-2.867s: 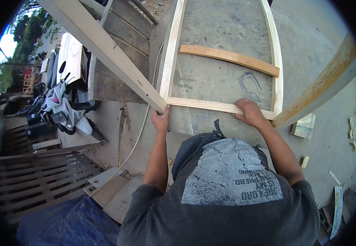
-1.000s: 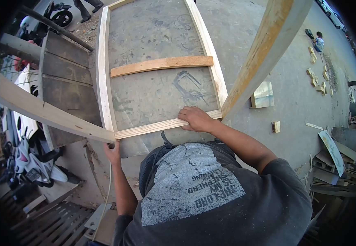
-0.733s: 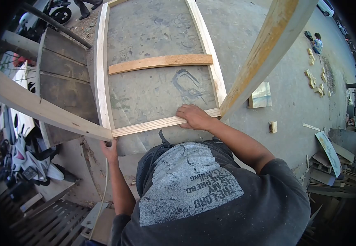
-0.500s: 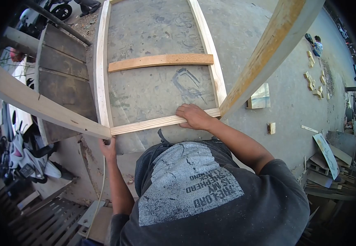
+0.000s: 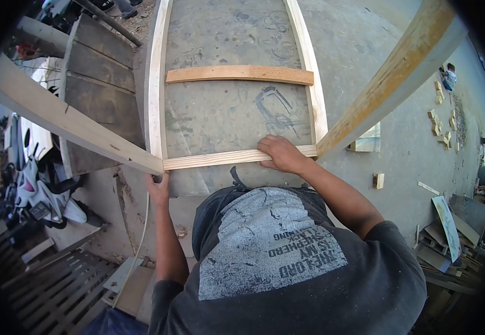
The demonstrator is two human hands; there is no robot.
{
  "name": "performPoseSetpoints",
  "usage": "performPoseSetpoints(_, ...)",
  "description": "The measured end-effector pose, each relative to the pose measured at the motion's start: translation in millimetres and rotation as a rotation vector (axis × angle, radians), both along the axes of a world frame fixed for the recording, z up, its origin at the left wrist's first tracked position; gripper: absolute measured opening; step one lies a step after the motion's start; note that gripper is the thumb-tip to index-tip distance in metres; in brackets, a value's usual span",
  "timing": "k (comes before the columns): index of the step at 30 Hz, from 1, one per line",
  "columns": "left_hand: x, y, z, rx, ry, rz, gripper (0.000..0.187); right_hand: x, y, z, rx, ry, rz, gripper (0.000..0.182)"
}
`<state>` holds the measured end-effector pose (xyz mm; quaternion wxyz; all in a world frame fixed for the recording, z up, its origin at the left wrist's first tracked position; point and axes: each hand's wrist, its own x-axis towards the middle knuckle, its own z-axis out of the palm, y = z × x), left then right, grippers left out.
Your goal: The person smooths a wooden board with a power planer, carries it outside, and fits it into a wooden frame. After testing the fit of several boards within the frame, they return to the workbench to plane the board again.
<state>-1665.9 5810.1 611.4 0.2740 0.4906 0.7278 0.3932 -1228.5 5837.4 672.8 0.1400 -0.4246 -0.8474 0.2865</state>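
A wooden frame lies before me, with two long pale side rails (image 5: 157, 95) and a near crosspiece (image 5: 214, 159). My right hand (image 5: 284, 155) is closed over the right part of that crosspiece, its fingers curled across the top. At the near left corner, my left hand (image 5: 159, 190) is closed just below the joint; what lies in its grip is hidden, and a thin pale hose (image 5: 144, 229) runs down beside it. From this corner rises a left post (image 5: 75, 125), and a right post (image 5: 388, 84) rises from the other. A browner slat (image 5: 239, 73) spans the side rails farther off.
The frame rests on a stained grey surface (image 5: 226, 117). Dark boards (image 5: 100, 95) and a motorbike (image 5: 38, 192) stand at left. Wood blocks (image 5: 441, 124) lie on the ground at right, near a crouching person (image 5: 448, 78). Scrap boards (image 5: 448, 226) are piled at lower right.
My view has shifted, so the frame and both hands appear farther right and slightly higher. Both hands keep their places at the crosspiece and the left corner.
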Motion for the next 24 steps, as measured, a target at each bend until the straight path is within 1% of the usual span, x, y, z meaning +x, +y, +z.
performPoseSetpoints(1,-2,0,-1,0.014,0.012,-0.003,0.044,-2,0,0,-0.001,0.026,0.024,0.034)
performPoseSetpoints(3,-2,0,-2,0.029,0.041,0.013,0.045,-2,0,1,0.018,0.001,-0.005,0.035)
performPoseSetpoints(6,-1,0,0,-0.031,0.083,0.017,0.047,-3,1,2,-0.011,-0.020,-0.008,0.035)
performPoseSetpoints(8,-4,-1,1,-0.018,0.006,-0.040,0.052,-4,2,3,-0.013,-0.013,0.002,0.035)
performPoseSetpoints(14,-10,-3,8,-0.099,0.017,-0.071,0.057,-5,3,8,-0.032,-0.034,0.005,0.036)
performPoseSetpoints(18,-10,-3,3,-0.067,0.026,-0.081,0.056,-6,4,8,-0.025,-0.040,0.006,0.035)
performPoseSetpoints(20,-12,0,-6,-0.083,-0.148,-0.042,0.054,-6,3,8,-0.015,-0.038,0.000,0.035)
performPoseSetpoints(21,-7,1,-3,-0.079,-0.152,-0.047,0.054,-6,3,7,-0.011,-0.032,0.000,0.034)
performPoseSetpoints(23,12,4,12,-0.040,-0.043,0.076,0.052,-9,3,7,-0.011,-0.047,0.000,0.035)
performPoseSetpoints(24,18,5,17,-0.039,-0.060,0.055,0.052,-8,1,6,-0.019,-0.065,-0.005,0.035)
